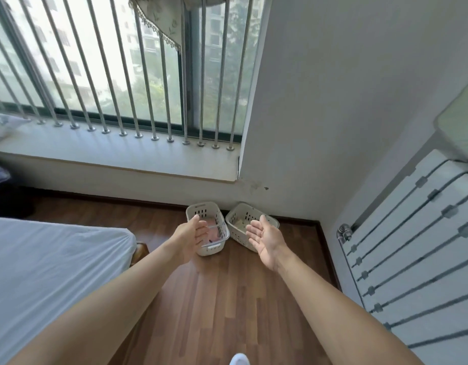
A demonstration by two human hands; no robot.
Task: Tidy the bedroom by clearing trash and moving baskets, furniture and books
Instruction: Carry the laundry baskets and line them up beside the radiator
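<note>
L hand (192, 237) & R hand (264, 239) open, palms empty, above two white baskets (214, 248)

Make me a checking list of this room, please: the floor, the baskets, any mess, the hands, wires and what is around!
Surface: brown wooden plank floor, bare near the baskets.
Job's things: two white slotted plastic baskets side by side against the wall; something pinkish lies in the left one.
Clutter: nothing seen loose on the floor.
Grips: left hand and right hand open, holding nothing.
Cables: nothing seen.
Surroundings: barred window, white-sheeted bed, white radiator.
</note>
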